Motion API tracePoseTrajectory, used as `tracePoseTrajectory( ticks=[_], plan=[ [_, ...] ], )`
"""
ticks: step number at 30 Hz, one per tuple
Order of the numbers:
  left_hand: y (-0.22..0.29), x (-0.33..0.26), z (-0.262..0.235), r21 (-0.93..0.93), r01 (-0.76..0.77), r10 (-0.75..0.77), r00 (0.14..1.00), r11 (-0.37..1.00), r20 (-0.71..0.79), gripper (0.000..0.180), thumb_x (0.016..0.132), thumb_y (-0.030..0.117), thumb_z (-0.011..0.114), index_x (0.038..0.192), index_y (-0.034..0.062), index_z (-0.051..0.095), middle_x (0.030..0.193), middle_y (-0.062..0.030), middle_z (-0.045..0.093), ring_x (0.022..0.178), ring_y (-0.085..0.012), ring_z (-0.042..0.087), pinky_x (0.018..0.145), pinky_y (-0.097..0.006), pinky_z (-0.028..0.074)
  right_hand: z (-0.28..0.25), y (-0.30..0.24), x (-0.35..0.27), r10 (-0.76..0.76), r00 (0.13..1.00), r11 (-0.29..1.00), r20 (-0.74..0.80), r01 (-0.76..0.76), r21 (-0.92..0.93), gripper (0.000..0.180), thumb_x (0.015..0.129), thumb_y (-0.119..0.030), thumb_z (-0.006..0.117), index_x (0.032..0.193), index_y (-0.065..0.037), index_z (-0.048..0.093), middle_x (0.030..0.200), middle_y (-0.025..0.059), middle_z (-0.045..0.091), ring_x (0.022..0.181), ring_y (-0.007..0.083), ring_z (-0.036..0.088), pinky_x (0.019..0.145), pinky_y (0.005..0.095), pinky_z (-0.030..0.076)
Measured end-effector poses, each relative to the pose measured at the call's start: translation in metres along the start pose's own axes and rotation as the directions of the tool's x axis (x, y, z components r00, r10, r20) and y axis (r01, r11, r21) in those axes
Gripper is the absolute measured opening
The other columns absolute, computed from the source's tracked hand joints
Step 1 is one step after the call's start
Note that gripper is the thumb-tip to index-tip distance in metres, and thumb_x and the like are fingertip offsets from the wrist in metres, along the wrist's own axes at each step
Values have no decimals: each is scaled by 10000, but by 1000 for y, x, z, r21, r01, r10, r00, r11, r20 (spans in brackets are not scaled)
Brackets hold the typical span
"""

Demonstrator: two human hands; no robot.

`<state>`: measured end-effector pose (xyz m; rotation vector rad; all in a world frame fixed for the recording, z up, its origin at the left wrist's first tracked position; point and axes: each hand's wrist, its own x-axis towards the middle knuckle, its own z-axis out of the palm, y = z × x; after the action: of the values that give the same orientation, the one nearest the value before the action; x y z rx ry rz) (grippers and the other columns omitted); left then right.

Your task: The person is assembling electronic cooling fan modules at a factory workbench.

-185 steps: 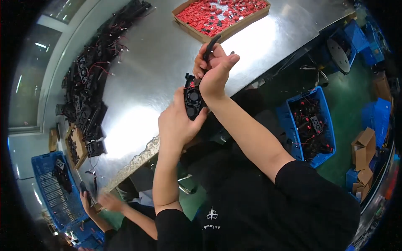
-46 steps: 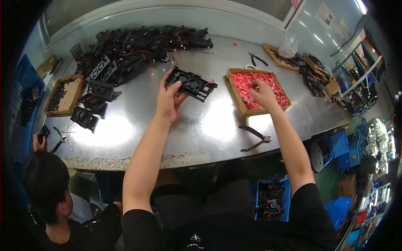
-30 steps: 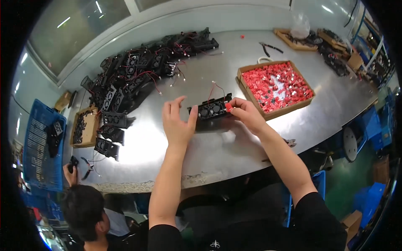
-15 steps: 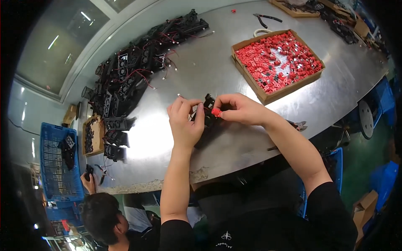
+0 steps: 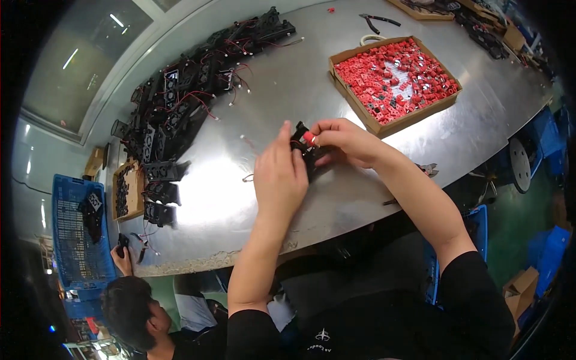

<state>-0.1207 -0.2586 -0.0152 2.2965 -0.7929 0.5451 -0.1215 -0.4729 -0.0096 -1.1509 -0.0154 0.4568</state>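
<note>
My left hand (image 5: pixel 279 171) is closed round a black plastic housing (image 5: pixel 299 130), its fingers stretched along the near-left side. Thin wires trail from the housing, and my fingers hide much of it. Between thumb and forefinger, my right hand (image 5: pixel 348 143) pinches a small red plastic piece (image 5: pixel 309 138) against the upper part of the housing. Whether the piece sits in the housing cannot be made out. Beyond my right hand lies a shallow cardboard tray (image 5: pixel 384 127) filled with many similar red pieces.
Black housings with red wires (image 5: pixel 174 114) crowd the table's left back. Pliers (image 5: pixel 379 23) lie behind the tray, and another tool (image 5: pixel 428 169) beside my right forearm. A small cardboard box (image 5: pixel 138 191), a blue crate (image 5: pixel 84 264) and a co-worker's hand (image 5: pixel 123 262) are at left.
My left hand has turned and shifted rightward around the housing. The right hand has brought the red piece up against the housing's upper part. The whole view has moved slightly.
</note>
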Motion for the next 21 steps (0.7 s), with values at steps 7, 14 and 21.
tracePoseTrajectory(
  ticks=[7, 14, 21],
  plan=[
    [1, 2, -14, 185, 3, -14, 998, 983, 59, 721, 917, 301, 794, 1526, 23, 527, 1385, -209, 626, 1222, -401, 619, 1025, -470, 510, 13, -17, -8, -148, 984, 950, -103, 170, 260, 202, 1031, -144, 625, 1213, -56, 630, 1210, 81, 730, 993, 192, 743, 887, 351, 628],
    [3, 9, -26, -879, 475, -362, 828, 43, 429, 526, 1175, 394, 369, 1505, 18, 532, 1385, -160, 676, 1130, -240, 699, 929, -374, 596, -3, -9, -4, -395, 914, 909, -91, 403, 106, 169, 987, -35, 698, 1133, -54, 615, 990, 23, 684, 715, 90, 632, 612, 245, 500],
    [4, 1, -15, -742, 638, -277, 690, -204, 669, 635, 1166, 510, 308, 1517, 35, 539, 1370, -160, 692, 1101, -260, 719, 916, -397, 616, 12, -6, -6, -530, 839, 780, -122, 426, -459, 266, 966, -96, 771, 1204, -35, 666, 1027, 48, 730, 902, 101, 701, 819, 252, 566]
  ],
)
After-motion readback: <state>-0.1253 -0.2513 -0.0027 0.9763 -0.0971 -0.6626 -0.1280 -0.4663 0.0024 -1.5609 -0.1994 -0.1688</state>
